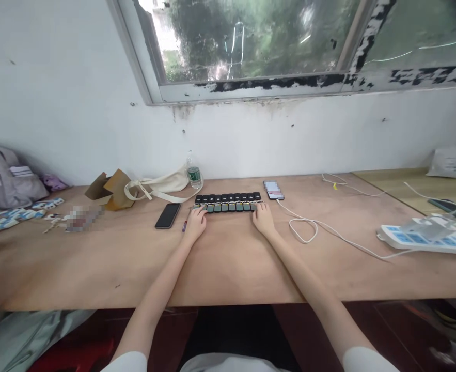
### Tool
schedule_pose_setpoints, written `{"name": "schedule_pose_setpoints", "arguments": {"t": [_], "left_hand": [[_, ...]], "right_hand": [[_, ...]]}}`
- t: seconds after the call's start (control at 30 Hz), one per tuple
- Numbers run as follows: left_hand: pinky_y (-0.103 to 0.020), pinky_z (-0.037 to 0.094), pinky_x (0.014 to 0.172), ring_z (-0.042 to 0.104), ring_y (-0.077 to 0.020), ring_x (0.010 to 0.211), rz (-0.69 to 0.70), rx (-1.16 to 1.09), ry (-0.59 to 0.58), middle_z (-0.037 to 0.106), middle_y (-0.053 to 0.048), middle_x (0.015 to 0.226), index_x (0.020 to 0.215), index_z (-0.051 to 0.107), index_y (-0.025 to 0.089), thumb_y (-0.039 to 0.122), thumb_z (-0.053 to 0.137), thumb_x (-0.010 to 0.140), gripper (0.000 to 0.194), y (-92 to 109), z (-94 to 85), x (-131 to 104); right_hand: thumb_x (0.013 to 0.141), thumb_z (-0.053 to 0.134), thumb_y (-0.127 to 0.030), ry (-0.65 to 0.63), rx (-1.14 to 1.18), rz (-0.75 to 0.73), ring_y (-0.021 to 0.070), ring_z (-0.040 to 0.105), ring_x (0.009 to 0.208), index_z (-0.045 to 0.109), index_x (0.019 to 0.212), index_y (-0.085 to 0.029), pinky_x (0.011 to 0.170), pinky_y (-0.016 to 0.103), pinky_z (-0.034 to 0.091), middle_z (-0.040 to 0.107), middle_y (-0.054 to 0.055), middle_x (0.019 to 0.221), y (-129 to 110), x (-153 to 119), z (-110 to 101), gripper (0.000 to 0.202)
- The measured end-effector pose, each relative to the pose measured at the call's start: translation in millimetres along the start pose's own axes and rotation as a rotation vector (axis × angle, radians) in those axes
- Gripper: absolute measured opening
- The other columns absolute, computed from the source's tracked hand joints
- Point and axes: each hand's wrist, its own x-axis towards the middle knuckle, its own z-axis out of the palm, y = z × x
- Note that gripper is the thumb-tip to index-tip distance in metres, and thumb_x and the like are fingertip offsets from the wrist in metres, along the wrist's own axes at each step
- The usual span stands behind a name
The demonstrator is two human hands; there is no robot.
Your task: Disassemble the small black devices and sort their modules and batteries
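In the middle of the table lies a strip of small black-edged pieces in two rows. The back row of black pieces (230, 198) has pale dots on top; the front row of grey-green pieces (228, 207) has yellow marks along its far edge. What the pieces are, I cannot make out. My left hand (197, 221) has its fingers closed on the left end of the front row. At the right end, my right hand (263, 218) grips the same row. Both hands partly cover the end pieces.
Left of the strip lie a dark phone (168, 215) and a small blue-red item (184, 226). Behind are a water bottle (193, 174), cream bag (168, 182) and brown paper bag (117, 192). Rightward lie a charging phone (273, 189), white cable (336, 233) and power strip (425, 238).
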Motion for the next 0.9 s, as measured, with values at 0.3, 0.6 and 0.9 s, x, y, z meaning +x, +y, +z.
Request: {"name": "schedule_pose_setpoints", "arguments": {"t": [0.3, 0.6, 0.9], "left_hand": [[-0.045, 0.044, 0.099, 0.050, -0.0259, 0.114, 0.013, 0.032, 0.001, 0.058, -0.012, 0.119, 0.102, 0.064, 0.015, 0.006, 0.040, 0.080, 0.033, 5.1, -4.5, -1.0], [-0.044, 0.043, 0.100, 0.050, -0.0255, 0.115, 0.109, 0.046, -0.034, 0.056, -0.011, 0.122, 0.107, 0.063, 0.018, 0.008, 0.041, 0.083, 0.034, 9.8, -0.4, -3.0], [-0.042, 0.042, 0.100, 0.048, -0.0240, 0.115, 0.052, 0.039, -0.060, 0.056, -0.010, 0.123, 0.108, 0.062, 0.017, 0.007, 0.041, 0.082, 0.035, 16.0, -8.6, -4.0]], "right_hand": [[0.081, 0.038, -0.010, -0.010, -0.021, -0.012, 0.0281, 0.046, 0.095, 0.056, 0.099, -0.011, 0.085, 0.039, 0.040, 0.057, 0.014, 0.096, -4.0, -1.8, -3.6, 0.025], [0.082, 0.039, -0.009, -0.036, 0.066, -0.154, 0.0268, 0.046, 0.102, 0.057, 0.102, -0.012, 0.091, 0.039, 0.041, 0.056, 0.013, 0.102, -7.8, -10.3, -7.3, 0.027], [0.084, 0.039, -0.010, -0.011, 0.124, -0.146, 0.0282, 0.045, 0.103, 0.057, 0.105, -0.014, 0.090, 0.045, 0.042, 0.054, 0.014, 0.106, -5.0, -12.1, -6.2, 0.028]]}}
